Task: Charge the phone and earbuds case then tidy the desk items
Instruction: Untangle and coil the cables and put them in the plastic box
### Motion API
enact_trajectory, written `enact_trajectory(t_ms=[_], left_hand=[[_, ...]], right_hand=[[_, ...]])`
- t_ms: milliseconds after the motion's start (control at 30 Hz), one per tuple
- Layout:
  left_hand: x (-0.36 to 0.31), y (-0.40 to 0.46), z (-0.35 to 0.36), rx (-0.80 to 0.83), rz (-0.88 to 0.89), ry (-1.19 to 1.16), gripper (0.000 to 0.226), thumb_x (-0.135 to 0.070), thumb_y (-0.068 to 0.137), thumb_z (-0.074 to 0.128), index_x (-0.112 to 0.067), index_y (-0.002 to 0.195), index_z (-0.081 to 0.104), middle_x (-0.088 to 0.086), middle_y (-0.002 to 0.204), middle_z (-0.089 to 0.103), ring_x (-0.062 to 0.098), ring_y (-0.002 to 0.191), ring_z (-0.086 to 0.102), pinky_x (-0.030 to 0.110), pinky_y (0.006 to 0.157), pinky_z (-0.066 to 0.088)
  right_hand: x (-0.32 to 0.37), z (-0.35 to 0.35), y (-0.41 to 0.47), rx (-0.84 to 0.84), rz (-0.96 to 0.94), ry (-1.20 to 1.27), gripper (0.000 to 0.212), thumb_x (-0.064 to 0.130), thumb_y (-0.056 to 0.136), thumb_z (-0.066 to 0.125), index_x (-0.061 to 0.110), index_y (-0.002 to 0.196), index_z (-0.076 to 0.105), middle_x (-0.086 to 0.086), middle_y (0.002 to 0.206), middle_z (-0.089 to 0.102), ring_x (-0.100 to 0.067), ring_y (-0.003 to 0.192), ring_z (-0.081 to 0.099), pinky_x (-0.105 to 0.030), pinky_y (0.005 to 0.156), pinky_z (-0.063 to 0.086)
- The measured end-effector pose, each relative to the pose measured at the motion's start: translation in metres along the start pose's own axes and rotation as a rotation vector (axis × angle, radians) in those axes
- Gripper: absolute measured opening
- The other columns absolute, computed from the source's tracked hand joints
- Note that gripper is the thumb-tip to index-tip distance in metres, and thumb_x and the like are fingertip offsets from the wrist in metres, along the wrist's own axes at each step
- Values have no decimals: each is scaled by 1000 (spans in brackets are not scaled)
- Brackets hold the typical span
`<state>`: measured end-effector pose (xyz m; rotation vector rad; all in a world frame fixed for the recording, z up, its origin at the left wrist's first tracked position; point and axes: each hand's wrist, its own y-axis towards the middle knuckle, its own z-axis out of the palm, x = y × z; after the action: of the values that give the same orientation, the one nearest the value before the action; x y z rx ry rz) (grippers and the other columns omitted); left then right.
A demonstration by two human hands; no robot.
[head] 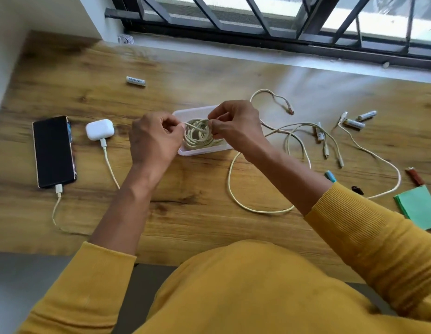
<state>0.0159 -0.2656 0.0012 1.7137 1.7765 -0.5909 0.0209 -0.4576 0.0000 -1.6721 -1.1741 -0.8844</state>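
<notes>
A black phone (54, 151) lies at the desk's left with a white cable plugged into its near end. Beside it sits a white earbuds case (100, 129), also with a cable plugged in. My left hand (154, 143) and my right hand (236, 127) both pinch a coiled cream cable (199, 136) held just over a small clear plastic tray (204, 150) in the middle of the desk. Part of the tray is hidden behind my hands.
Loose cream cables (298, 145) sprawl to the right of the tray. Batteries lie at the back left (135, 81) and the right (354, 124). Green sticky notes (418, 208), a brown stick (415, 176) and a blue pen tip (330, 175) sit at the right. A barred window runs behind the desk.
</notes>
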Motion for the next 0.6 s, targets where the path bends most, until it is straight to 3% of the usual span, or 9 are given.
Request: enact_trajectory(t_ms=[167, 400, 600], left_hand=[[10, 6, 5, -3, 43, 96, 17, -33, 88, 81, -23, 101, 81, -4, 88, 72, 17, 83, 68, 38, 79, 59], [10, 11, 14, 27, 70, 156, 12, -21, 91, 80, -18, 102, 83, 5, 99, 71, 21, 88, 67, 29, 72, 45], [6, 11, 18, 33, 66, 243, 15, -17, 93, 75, -14, 105, 84, 9, 103, 73, 27, 92, 69, 27, 72, 40]], right_hand=[[-4, 9, 5, -21, -45, -67, 8, 5, 83, 77, 13, 83, 80, -8, 70, 76, -24, 65, 77, -50, 67, 65], [-1, 21, 18, -65, -196, -342, 19, 9, 81, 72, 18, 89, 85, 2, 76, 77, -17, 74, 72, -37, 70, 59], [-4, 23, 19, -53, -222, -389, 16, 13, 83, 74, 18, 93, 85, -2, 84, 79, -19, 79, 73, -36, 77, 59]])
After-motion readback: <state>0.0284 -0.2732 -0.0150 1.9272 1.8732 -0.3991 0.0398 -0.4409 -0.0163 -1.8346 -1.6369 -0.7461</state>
